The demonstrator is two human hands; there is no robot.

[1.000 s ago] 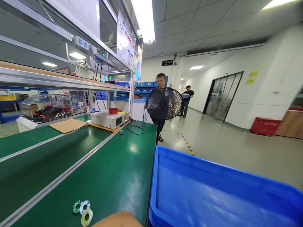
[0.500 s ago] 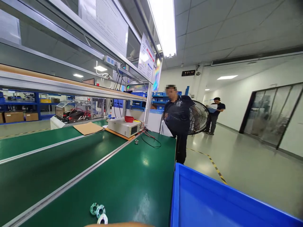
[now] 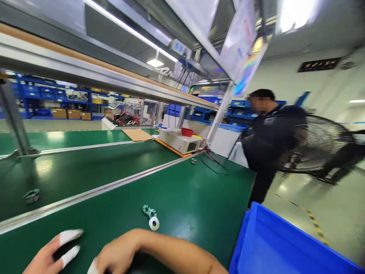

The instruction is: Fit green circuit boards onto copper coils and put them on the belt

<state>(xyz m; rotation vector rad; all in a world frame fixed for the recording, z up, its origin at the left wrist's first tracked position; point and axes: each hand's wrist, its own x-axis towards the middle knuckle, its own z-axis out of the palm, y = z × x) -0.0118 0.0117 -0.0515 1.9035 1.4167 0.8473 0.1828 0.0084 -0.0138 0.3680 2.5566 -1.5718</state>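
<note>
My left hand [image 3: 53, 253] is at the lower left over the green bench top [image 3: 176, 190]. White covers sit on two of its fingertips, and those fingers are stretched apart with nothing visible gripped between them. Beside it, my right hand [image 3: 115, 253] bends down at the bottom edge; its fingers are blurred and partly cut off, with a white fingertip cover showing. Beyond the right wrist lie two small green ring-shaped parts [image 3: 149, 211] and a white ring [image 3: 154, 223], touching in a row. Neither hand touches them.
A round wound part [image 3: 32, 196] rests at left, another small one [image 3: 193, 161] farther back. An instrument box [image 3: 178, 140] with a red tray [image 3: 187, 132] and cables stands behind. A blue bin [image 3: 285, 243] is at right. A person [image 3: 273, 133] stands near a large fan [image 3: 316, 144].
The view has swung left, so the bench, rings and bin appear farther right. Both hands have come into view at the lower left; before, only a strip of skin showed at the bottom.
</note>
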